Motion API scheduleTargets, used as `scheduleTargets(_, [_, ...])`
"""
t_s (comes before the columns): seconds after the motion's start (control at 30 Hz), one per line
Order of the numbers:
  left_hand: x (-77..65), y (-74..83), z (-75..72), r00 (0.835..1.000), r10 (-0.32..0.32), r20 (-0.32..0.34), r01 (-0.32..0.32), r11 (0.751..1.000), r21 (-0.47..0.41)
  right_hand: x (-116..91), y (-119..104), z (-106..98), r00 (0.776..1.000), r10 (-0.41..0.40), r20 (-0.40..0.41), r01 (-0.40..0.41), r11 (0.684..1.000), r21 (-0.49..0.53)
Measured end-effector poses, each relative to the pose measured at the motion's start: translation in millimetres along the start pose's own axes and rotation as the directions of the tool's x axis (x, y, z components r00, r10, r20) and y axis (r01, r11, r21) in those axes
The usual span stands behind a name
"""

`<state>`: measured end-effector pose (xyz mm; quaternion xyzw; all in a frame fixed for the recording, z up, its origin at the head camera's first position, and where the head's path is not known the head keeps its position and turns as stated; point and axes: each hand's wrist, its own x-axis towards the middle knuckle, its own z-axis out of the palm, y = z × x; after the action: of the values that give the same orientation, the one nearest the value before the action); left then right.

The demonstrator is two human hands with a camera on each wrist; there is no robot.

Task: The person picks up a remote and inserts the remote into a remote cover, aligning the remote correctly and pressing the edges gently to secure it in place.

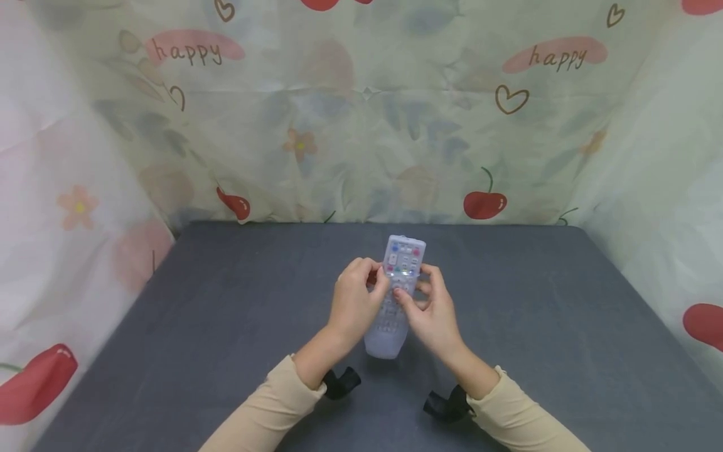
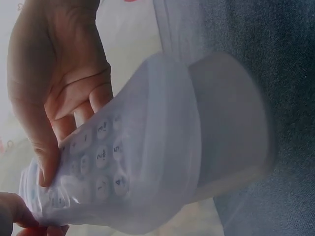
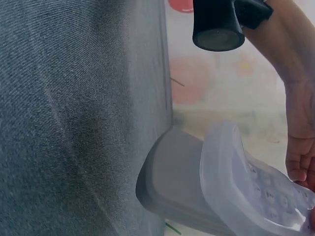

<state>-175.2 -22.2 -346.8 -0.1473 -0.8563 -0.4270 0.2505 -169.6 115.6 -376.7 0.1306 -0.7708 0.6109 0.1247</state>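
Note:
A white remote control is tilted up over the table inside a translucent soft cover. In the left wrist view the plain lower end of the remote sticks out past the thick rim of the cover, and number keys show through it. My left hand pinches the left edge near mid-length, its fingertips partly hidden. From the right side my right hand grips the covered remote, thumb on the keys and fingers behind. In the right wrist view the left hand is at the far edge.
Below lies a dark grey tabletop. Patterned cloth hangs at the back and both sides. A black wrist camera is strapped on the left wrist, another black wrist camera on the right.

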Motion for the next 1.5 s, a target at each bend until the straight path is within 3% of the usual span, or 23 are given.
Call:
scheduleTargets(0.37, [-0.2,-0.2,0.5,1.000,0.021,0.002,-0.021,0.999,-0.026,2,-3,-5,1.000,0.000,0.005,0.000,1.000,-0.013])
scheduleTargets(0.5, [2.3,0.8,-5.3,0.997,-0.022,0.067,0.029,0.995,-0.101,4,-6,-9,0.999,0.016,0.039,-0.014,0.998,-0.058])
scheduleTargets(0.63, [5.7,1.0,-9.8,0.986,-0.081,0.146,0.109,0.975,-0.196,4,-8,-12,0.997,0.020,0.070,-0.014,0.996,-0.088])
scheduleTargets(0.83, [11.5,-5.4,-10.0,0.967,-0.106,0.232,0.158,0.963,-0.219,3,-10,-15,0.989,0.019,0.144,-0.002,0.993,-0.115])
scheduleTargets(1.03, [12.9,-11.8,-9.1,0.961,-0.120,0.248,0.198,0.928,-0.316,3,-9,-16,0.977,0.026,0.210,0.009,0.986,-0.164])
scheduleTargets(1.2, [15.0,-9.9,-11.0,0.956,-0.172,0.239,0.254,0.894,-0.370,5,-10,-18,0.961,0.029,0.276,0.023,0.983,-0.184])
scheduleTargets(1.37, [16.0,-9.8,-11.1,0.949,-0.213,0.232,0.291,0.875,-0.387,6,-11,-20,0.942,0.037,0.335,0.027,0.982,-0.185])
scheduleTargets(1.5, [15.0,-9.1,-11.1,0.935,-0.232,0.267,0.326,0.857,-0.400,6,-11,-21,0.938,0.038,0.345,0.034,0.979,-0.202])
